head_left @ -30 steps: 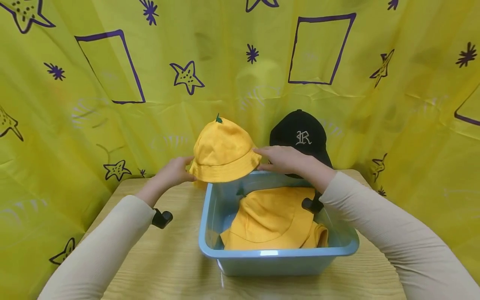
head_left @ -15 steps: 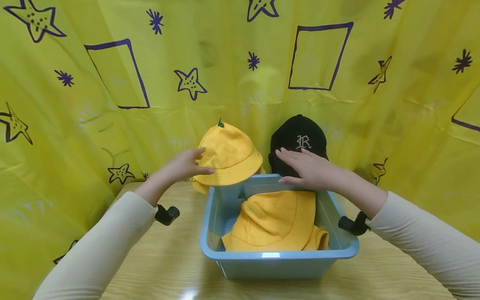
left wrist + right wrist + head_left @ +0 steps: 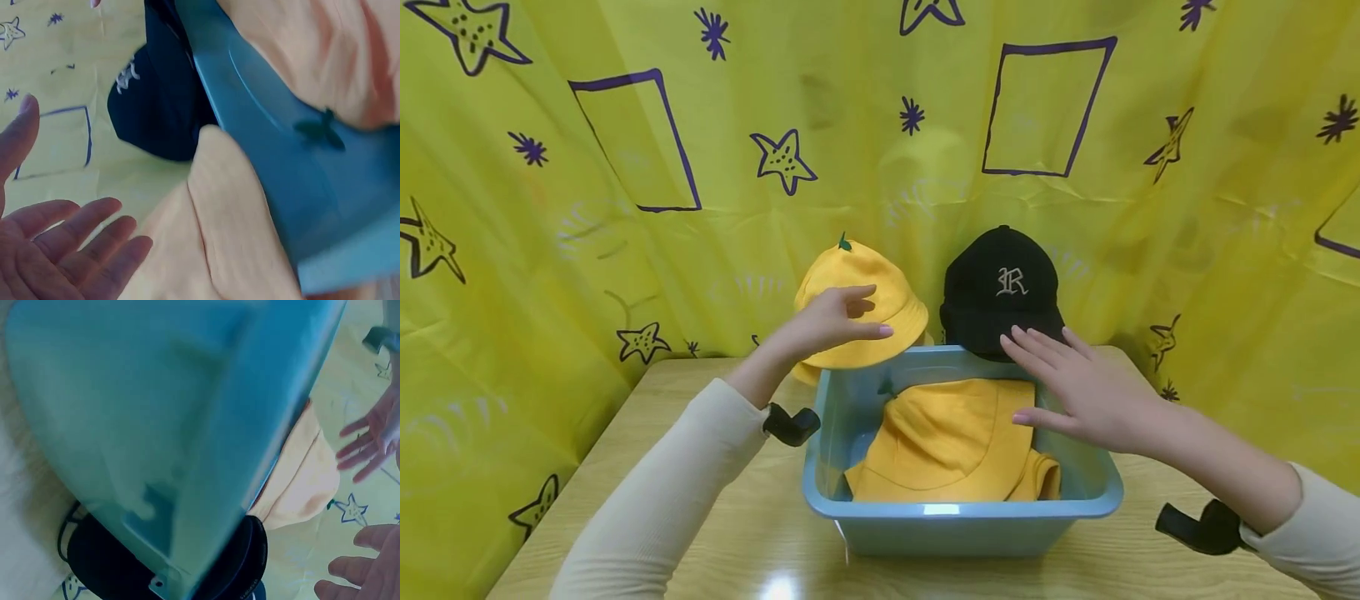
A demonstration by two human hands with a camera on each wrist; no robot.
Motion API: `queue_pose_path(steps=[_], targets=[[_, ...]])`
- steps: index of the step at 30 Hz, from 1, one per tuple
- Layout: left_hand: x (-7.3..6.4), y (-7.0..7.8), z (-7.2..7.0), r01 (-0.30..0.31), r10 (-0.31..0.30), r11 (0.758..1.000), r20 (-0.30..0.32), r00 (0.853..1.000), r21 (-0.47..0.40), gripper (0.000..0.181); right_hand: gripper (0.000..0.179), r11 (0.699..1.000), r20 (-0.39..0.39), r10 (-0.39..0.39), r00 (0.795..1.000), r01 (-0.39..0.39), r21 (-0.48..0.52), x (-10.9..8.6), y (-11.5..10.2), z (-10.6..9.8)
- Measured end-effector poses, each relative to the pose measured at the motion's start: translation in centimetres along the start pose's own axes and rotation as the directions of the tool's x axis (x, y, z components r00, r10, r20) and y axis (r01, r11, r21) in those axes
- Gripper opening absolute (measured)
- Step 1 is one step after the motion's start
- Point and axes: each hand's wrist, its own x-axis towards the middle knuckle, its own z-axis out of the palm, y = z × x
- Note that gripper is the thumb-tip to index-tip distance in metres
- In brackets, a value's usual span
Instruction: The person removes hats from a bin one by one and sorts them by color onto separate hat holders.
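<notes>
Big yellow curtain (image 3: 880, 71) for a backdrop, purple doodles (image 3: 912, 116) all over, wood-look table (image 3: 741, 517) below. Nothing held in either hand, btw.

Left hand (image 3: 823, 323) right in front of the yellow hat (image 3: 867, 268), thumb and fingers well apart in a loose C. Can't tell about contact with the hat, but definitely no pinch. Right hand (image 3: 1093, 400) spread wide, overlapping the right rear corner of the blue bin (image 3: 955, 533) in the head view, fingertips in front of the black cap (image 3: 1000, 271). Again, impossible to call contact. Probably raised that high to clear the rim.

Next ring out: yellow hat upright behind the bin's left rear corner, brim down, green leaf (image 3: 845, 243) on top. Likely that way up to keep the crown round. More yellow poking out below the brim, no idea if part of the same hat. Black cap to the right, also upright, lower edge close to the bin's back wall. Presumably propped by something out of sight.

Inside the bin: folded yellow hat (image 3: 947, 429) on its side, maybe doubled over to fit between the walls.
</notes>
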Motion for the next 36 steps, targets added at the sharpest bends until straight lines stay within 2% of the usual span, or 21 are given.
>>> queue_pose_path(steps=[5, 10, 14, 18, 20, 22, 25, 28, 31, 36], targets=[[0.8, 0.9, 1.6, -0.021, 0.022, 0.999, 0.036, 0.999, -0.026, 0.076, 0.083, 0.999, -0.039, -0.035, 0.999, 0.035, 0.002, -1.8, -0.8, 1.0], [1.6, 0.9, 3.6, -0.028, 0.030, 0.999, 0.068, 0.997, -0.022, 0.068, 0.085, 0.996, -0.063, -0.087, 0.994, 0.086, -0.022, -3.1, -1.2, 2.7], [2.3, 0.4, 5.4, -0.029, 0.033, 0.998, 0.090, 0.995, -0.049, 0.063, 0.088, 0.995, -0.091, -0.101, 0.991, 0.101, -0.009, -4.1, -1.2, 4.1], [3.1, -0.7, 7.1, -0.074, 0.088, 0.992, 0.132, 0.987, -0.106, 0.062, 0.089, 0.992, -0.113, -0.119, 0.986, 0.123, 0.022, -4.9, -1.1, 5.0], [3.3, -1.4, 7.8, -0.103, 0.121, 0.987, 0.151, 0.981, -0.120, 0.064, 0.088, 0.985, -0.139, -0.153, 0.978, 0.162, 0.055, -5.3, -1.1, 5.4], [3.5, -2.1, 8.4, -0.109, 0.128, 0.987, 0.177, 0.976, -0.117, 0.066, 0.086, 0.971, -0.184, -0.200, 0.962, 0.219, 0.092, -5.6, -1.2, 5.8], [3.6, -2.7, 8.9, -0.090, 0.108, 0.991, 0.195, 0.975, -0.097, 0.067, 0.086, 0.943, -0.260, -0.274, 0.926, 0.312, 0.115, -5.9, -1.2, 6.3], [3.7, -2.9, 9.0, -0.072, 0.079, 0.997, 0.210, 0.974, -0.039, 0.066, 0.086, 0.929, -0.311, -0.321, 0.894, 0.361, 0.078, -5.9, -1.2, 6.6], [3.9, -3.2, 9.2, -0.086, 0.075, 0.995, 0.194, 0.978, 0.052, 0.064, 0.085, 0.926, -0.335, -0.341, 0.878, 0.375, 0.042, -5.9, -1.2, 6.7], [4.3, -3.6, 9.7, -0.096, 0.067, 0.977, 0.152, 0.986, 0.190, 0.056, 0.085, 0.930, -0.347, -0.344, 0.873, 0.368, 0.006, -6.0, -1.3, 6.9]])
